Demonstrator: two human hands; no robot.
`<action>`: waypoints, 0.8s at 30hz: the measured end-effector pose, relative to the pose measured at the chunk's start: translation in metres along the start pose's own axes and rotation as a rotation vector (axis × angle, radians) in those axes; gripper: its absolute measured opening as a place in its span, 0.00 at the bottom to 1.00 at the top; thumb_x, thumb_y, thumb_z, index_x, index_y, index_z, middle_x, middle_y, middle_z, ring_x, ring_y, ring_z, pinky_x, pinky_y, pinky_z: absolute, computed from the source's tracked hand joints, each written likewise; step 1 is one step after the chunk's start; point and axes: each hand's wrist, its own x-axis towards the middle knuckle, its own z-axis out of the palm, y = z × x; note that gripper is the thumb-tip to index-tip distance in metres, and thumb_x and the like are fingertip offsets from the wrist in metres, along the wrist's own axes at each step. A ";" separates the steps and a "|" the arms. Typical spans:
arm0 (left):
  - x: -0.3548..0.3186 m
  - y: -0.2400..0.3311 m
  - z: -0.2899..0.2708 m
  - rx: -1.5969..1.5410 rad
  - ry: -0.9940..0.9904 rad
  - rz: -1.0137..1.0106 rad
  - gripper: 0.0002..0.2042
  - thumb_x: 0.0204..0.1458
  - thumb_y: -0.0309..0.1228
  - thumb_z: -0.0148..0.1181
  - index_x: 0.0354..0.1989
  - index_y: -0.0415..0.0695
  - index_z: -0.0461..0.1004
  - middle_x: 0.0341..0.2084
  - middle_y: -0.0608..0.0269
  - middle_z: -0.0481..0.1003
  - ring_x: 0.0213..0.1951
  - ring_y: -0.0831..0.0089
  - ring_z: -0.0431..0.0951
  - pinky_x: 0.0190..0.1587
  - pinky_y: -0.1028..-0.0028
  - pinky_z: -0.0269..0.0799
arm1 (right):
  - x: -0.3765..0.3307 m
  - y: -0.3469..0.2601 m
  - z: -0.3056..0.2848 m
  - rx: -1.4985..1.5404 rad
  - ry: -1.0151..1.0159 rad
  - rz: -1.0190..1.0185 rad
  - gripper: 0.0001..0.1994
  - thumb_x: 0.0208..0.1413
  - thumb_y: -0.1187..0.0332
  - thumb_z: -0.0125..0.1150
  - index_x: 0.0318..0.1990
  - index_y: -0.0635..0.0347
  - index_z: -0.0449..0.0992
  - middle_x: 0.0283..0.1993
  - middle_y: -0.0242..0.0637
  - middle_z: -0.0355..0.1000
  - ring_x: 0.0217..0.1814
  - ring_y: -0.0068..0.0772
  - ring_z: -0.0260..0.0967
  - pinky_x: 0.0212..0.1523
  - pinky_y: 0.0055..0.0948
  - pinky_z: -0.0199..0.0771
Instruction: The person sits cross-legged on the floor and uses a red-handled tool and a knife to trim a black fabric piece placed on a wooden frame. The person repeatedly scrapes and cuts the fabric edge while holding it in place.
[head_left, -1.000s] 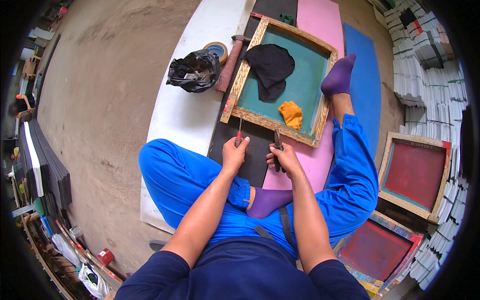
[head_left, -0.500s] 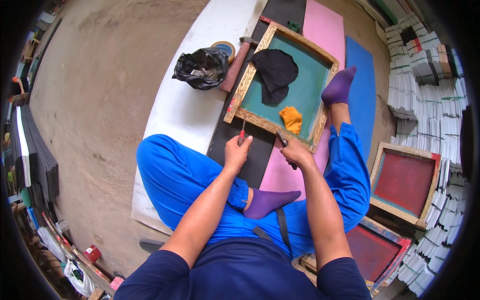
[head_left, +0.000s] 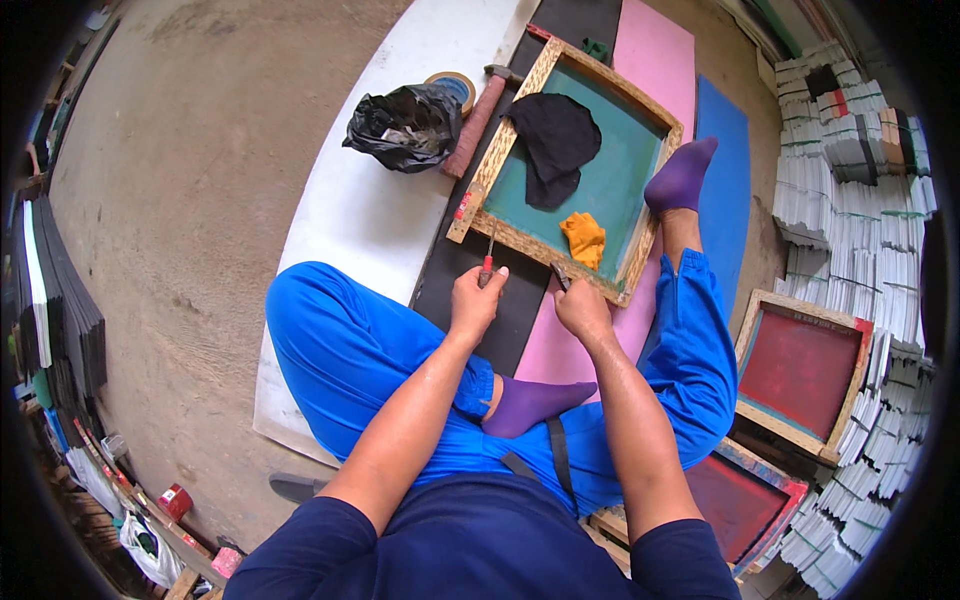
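Frame [head_left: 565, 160], centre-top of pic on floor mats: wood w/ teal mesh, stiff but mesh prob fragile; grip by rails. Left hand [head_left: 476, 300] fingers shut on screwdriver [head_left: 488, 262]; right hand [head_left: 581, 305] holds small tool [head_left: 560, 274], maybe pliers.

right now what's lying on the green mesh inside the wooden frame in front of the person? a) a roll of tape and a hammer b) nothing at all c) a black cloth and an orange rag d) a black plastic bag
c: a black cloth and a crumpled orange rag both lie on the green mesh of the wooden frame.
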 end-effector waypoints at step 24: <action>-0.017 -0.007 -0.015 -0.045 -0.005 -0.028 0.14 0.57 0.40 0.64 0.28 0.42 0.76 0.17 0.70 0.71 0.12 0.83 0.63 0.13 0.78 0.57 | -0.013 0.016 0.035 0.291 0.005 0.046 0.21 0.59 0.55 0.57 0.41 0.68 0.79 0.42 0.64 0.76 0.49 0.65 0.74 0.51 0.55 0.72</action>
